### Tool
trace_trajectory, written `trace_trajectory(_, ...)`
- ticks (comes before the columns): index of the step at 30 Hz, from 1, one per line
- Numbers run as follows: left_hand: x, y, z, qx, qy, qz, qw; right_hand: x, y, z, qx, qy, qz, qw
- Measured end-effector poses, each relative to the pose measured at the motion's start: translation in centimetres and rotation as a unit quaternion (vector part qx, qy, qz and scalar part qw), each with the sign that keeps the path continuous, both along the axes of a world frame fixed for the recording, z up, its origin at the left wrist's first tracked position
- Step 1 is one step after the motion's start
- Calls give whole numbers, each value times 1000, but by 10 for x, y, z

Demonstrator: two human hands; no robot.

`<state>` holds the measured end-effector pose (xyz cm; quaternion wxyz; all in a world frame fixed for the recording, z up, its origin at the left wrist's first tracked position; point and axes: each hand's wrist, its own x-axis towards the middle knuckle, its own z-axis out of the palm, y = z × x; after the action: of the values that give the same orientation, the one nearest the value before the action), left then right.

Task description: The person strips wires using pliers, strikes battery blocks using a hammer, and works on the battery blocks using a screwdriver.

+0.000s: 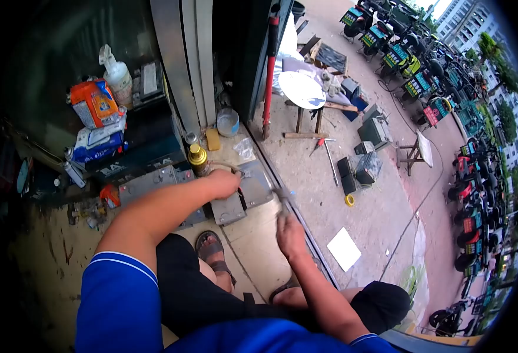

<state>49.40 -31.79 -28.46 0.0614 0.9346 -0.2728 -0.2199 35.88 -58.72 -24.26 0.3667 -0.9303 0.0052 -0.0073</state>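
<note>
My left hand (223, 183) is closed over the grey battery-like blocks on the floor, its fingers wrapped round something I cannot make out. One grey block (255, 187) lies just right of that hand. A second block (228, 209) sits below it, nearer my feet. My right hand (291, 236) grips the handle of a hammer (282, 195), whose head points up beside the right-hand block, apart from it. Close behind my left hand stands a yellow-capped can (198, 155).
More grey blocks (148, 181) sit on the left. A tub (228, 122) and yellow sponge (212, 139) are by the door frame. Past the door track (306, 230) are a round stool (302, 90), dark batteries (358, 170), a tape roll (349, 200) and parked scooters.
</note>
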Motion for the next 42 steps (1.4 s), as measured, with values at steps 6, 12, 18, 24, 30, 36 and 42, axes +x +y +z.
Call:
trace_trajectory(6, 4, 4, 16, 22, 19, -15, 999, -31, -8, -49, 243, 128, -172, 946)
trace_trajectory(12, -27, 2, 96, -248, 372, 222, 867, -66, -45, -195, 592, 371, -205, 685)
trace_trajectory(18, -56, -12, 117, -433, 454, 282, 726, -38, -16, -90, 51, 116, -229, 965)
trace_trajectory(24, -74, -29, 139, -491, 588, 258, 589, 28, 13, 49, 489, 196, 48, 849)
trace_trajectory(30, -61, -18, 123, -237, -2, -77, 969, 18, 25, 28, 517, 137, -77, 842)
trace_trajectory(36, -62, 73, 247, -629, 110, 298, 709, 49, 9, 58, 664, 96, -68, 738)
trace_trajectory(42, -209, 212, 297, -784, -93, 409, 458, 71, -29, 15, 707, 102, -119, 690)
